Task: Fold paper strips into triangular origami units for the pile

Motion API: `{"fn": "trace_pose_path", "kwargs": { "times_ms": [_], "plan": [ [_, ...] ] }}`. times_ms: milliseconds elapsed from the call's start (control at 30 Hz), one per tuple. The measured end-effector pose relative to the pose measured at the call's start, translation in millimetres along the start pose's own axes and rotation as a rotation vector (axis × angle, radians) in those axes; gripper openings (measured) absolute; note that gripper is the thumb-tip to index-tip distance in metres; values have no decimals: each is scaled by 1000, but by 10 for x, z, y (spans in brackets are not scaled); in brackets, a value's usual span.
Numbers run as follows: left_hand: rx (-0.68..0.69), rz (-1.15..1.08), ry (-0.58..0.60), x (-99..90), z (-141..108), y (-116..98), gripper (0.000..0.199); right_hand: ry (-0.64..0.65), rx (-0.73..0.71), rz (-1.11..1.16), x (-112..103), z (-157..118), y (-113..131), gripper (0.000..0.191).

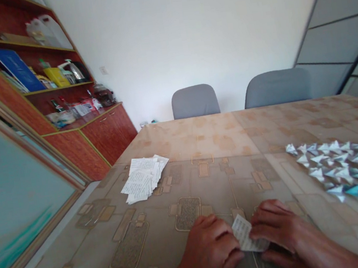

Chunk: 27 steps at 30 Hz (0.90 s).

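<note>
A small piece of printed paper (pixel 242 232), with a folded-looking lower edge, lies low over the table between my two hands. My left hand (pixel 211 245) has its fingers curled at the paper's left edge, the thumb near the lower corner. At the other side, my right hand (pixel 282 230) grips the paper's right part between fingers and thumb. The fingers cover both side edges of the sheet. Farther off to the left rests a loose stack of printed paper pieces (pixel 145 178). Rows of small folded paper cranes (pixel 342 160) stand on the right of the table.
The patterned cloth covers the table (pixel 213 138). Two grey chairs, the left chair (pixel 195 101) and the right chair (pixel 277 88), stand behind its far edge. A red-brown shelf cabinet (pixel 106 137) with bottles and a kettle is at the left, beside a glass door (pixel 13 188).
</note>
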State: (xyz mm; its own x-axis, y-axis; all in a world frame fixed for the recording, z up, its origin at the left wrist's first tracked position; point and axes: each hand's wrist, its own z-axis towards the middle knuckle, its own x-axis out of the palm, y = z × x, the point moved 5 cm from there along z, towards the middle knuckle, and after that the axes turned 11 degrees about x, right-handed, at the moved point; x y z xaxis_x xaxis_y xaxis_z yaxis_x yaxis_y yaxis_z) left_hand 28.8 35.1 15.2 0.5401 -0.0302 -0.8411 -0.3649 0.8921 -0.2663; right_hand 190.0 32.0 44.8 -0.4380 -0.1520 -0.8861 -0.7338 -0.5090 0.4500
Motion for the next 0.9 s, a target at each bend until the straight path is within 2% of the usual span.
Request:
{"fn": "trace_pose_path", "kwargs": {
  "times_ms": [100,267,400,600,800,900],
  "plan": [
    [-25,-30,-8,-9,-1,-4,15,87,0,46,76,6,-19,12],
    [-147,-82,-75,-48,-13,49,15,10,65,123,135,36,-150,23],
    [-184,-141,-98,-65,-18,70,8,-6,140,118,155,41,-195,24],
    [-232,-144,-109,-58,-15,93,8,-37,174,77,169,47,-230,18],
    [-203,-89,-64,-152,17,64,5,-80,234,46,200,66,-297,18],
    [-73,49,-29,-224,19,-66,17,-59,247,29,213,81,-300,19]
  ]
}}
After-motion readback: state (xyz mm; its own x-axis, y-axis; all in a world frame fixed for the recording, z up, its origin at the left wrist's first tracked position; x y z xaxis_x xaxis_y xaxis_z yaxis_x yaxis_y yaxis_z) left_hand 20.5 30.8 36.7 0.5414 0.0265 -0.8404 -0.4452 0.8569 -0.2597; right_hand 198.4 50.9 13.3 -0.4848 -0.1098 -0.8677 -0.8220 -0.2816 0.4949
